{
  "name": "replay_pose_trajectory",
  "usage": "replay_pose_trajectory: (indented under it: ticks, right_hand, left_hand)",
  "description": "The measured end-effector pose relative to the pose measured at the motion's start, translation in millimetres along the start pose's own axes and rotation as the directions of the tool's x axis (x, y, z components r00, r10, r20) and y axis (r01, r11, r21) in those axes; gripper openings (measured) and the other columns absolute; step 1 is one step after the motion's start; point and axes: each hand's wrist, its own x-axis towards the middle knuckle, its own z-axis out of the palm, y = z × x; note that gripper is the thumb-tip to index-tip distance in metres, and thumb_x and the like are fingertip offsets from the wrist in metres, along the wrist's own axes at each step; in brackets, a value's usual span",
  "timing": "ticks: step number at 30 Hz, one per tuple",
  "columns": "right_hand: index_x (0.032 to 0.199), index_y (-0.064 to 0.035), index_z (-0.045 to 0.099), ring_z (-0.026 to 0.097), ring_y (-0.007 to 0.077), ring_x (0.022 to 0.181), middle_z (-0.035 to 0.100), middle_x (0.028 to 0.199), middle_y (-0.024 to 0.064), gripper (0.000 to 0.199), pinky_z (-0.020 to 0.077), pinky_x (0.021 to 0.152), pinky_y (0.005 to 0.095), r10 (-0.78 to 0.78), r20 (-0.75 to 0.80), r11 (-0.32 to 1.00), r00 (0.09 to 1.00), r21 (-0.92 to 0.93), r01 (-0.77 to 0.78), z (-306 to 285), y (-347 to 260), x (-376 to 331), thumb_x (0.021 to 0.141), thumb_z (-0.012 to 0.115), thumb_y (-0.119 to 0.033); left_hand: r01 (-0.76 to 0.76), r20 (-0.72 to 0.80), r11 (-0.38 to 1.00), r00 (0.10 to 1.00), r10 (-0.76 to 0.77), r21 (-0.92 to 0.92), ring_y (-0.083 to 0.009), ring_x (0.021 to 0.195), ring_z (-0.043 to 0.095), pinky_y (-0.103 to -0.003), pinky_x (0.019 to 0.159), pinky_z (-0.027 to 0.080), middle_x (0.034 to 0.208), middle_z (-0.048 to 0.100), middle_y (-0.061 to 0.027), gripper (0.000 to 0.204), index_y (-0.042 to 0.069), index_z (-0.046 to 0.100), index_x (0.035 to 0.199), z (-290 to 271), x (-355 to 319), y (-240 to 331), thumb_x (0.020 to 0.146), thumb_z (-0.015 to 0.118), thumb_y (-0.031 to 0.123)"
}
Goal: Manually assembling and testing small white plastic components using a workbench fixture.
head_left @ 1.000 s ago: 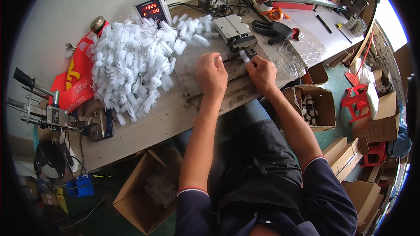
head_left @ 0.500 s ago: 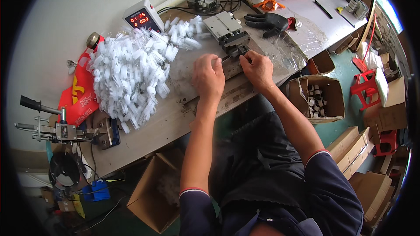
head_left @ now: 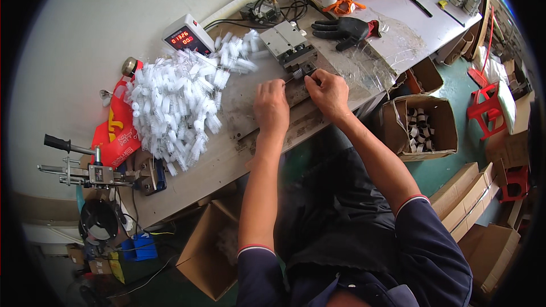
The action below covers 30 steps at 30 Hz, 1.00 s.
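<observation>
A small metal bench machine (head_left: pixel 285 43) stands on the worktable, its clamp end toward me. At that end a little white-bristled brush (head_left: pixel 297 73) shows, a thin line running from it to my left hand (head_left: pixel 272 105). The left fingers are curled closed at that line, seemingly on the brush's wire stem. My right hand (head_left: pixel 329 94) is pinched closed against the right side of the clamp end; what lies between its thumb and finger is hidden. To the left spreads a big heap of white spiral brushes (head_left: pixel 173 105) with thin wire stems.
A display box (head_left: pixel 188 35) with red digits sits behind the heap. A black glove (head_left: pixel 343 29) lies right of the machine. A lever press (head_left: pixel 102 173) stands at the table's left end. Cardboard boxes (head_left: pixel 392 131) and a red stool (head_left: pixel 486 111) are on the floor.
White bristles now show at the machine's clamp end, between my hands. My left hand's fingers have closed further. The display's digits have changed, and the whole view has shifted slightly.
</observation>
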Motion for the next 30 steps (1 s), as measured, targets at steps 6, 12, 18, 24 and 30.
replay_pose_trajectory:
  ticks: [6, 12, 18, 24, 30]
  right_hand:
    - [0.086, -0.0061, 0.073, 0.07, 0.0378, 0.071, 0.069, 0.071, 0.0171, 0.024, 0.0537, 0.067, 0.0448, 0.044, -0.011, 0.995, 0.999, 0.087, -0.043, -2, 2, 0, 0.088, 0.07, -0.03]
    - [0.094, -0.0043, 0.075, 0.069, 0.0288, 0.067, 0.069, 0.071, 0.015, 0.025, 0.0528, 0.066, 0.0409, 0.038, -0.001, 0.968, 0.999, 0.248, -0.036, -3, 8, -1, 0.089, 0.07, -0.028]
    - [0.1, 0.003, 0.072, 0.06, 0.0092, 0.065, 0.067, 0.073, 0.0023, 0.029, 0.0482, 0.061, 0.0277, -0.031, 0.226, 0.802, 0.974, 0.587, -0.111, -5, 15, 3, 0.093, 0.073, -0.026]
    - [0.096, -0.0012, 0.068, 0.053, 0.0035, 0.061, 0.064, 0.073, -0.0012, 0.023, 0.041, 0.053, 0.0224, 0.02, 0.411, 0.679, 0.911, 0.663, -0.314, -22, 6, 7, 0.095, 0.075, -0.023]
    - [0.087, -0.006, 0.063, 0.05, 0.0037, 0.052, 0.063, 0.069, 0.0, 0.026, 0.0364, 0.046, 0.0216, -0.005, 0.49, 0.712, 0.872, 0.614, -0.341, -20, 20, 11, 0.099, 0.07, -0.027]
  left_hand:
    - [-0.035, -0.058, 0.998, 0.998, 0.038, 0.044, -0.033, 0.091, 0.06, -0.044, 0.08, 0.051, 0.095, 0.065, -0.0099, 0.01, 0.006, 0.063, 0.098, -6, -4, 1, 0.09, 0.067, 0.001]
    - [-0.091, -0.21, 0.996, 0.974, 0.088, -0.005, -0.0308, 0.083, 0.063, -0.042, 0.075, 0.052, 0.089, 0.067, -0.0072, 0.013, 0.007, 0.066, 0.096, -25, -19, 13, 0.087, 0.074, 0.001]
    - [-0.179, -0.26, 0.983, 0.951, 0.166, -0.029, -0.0285, 0.084, 0.066, -0.04, 0.075, 0.054, 0.092, 0.07, -0.0066, 0.019, 0.006, 0.068, 0.097, -28, -23, 23, 0.083, 0.076, -0.004]
    - [-0.211, -0.188, 0.976, 0.962, 0.2, -0.042, -0.0285, 0.084, 0.065, -0.039, 0.075, 0.055, 0.093, 0.069, -0.0066, 0.022, 0.006, 0.069, 0.097, -28, -26, 27, 0.08, 0.075, -0.006]
    - [-0.261, -0.086, 0.965, 0.962, 0.258, -0.018, -0.0292, 0.089, 0.065, -0.039, 0.077, 0.056, 0.101, 0.067, -0.0092, 0.027, 0.005, 0.068, 0.101, -30, -33, 41, 0.079, 0.069, -0.01]
